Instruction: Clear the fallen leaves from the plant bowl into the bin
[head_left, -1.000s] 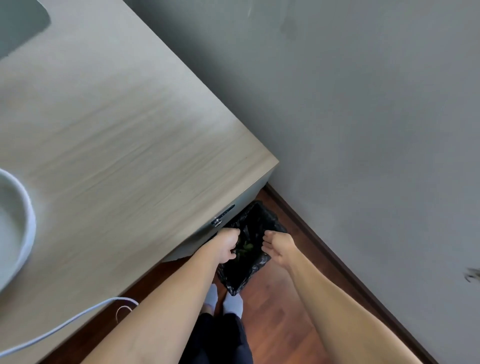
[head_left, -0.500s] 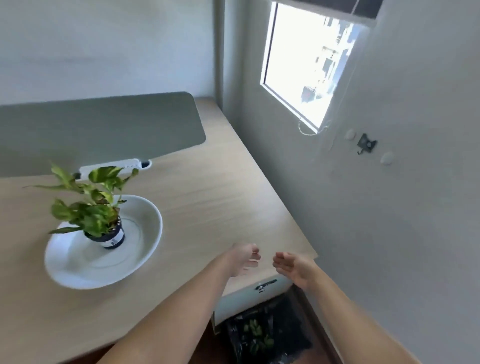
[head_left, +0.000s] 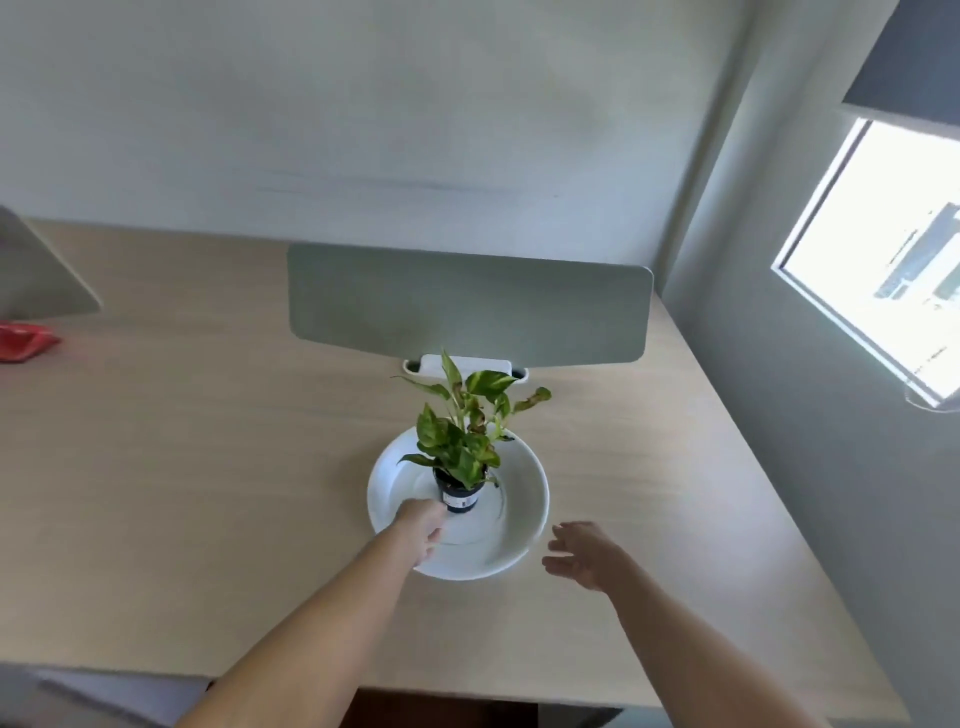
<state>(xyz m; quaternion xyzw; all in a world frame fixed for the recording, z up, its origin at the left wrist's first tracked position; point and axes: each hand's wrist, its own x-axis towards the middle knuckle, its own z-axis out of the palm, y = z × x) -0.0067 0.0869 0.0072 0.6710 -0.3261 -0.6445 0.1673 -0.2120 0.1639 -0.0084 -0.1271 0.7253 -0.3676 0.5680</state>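
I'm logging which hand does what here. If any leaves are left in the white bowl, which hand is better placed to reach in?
Left. The left hand is already over the white bowl, beside the plant pot. The right hand hovers open outside the rim.

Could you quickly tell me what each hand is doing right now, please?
Left hand: in the white bowl by the plant pot; grip unclear.
Right hand: open, empty.

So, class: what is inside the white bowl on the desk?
A potted plant in a small dark pot stands in the white bowl. The left hand reaches in, covering the near-left part; no loose leaves show elsewhere.
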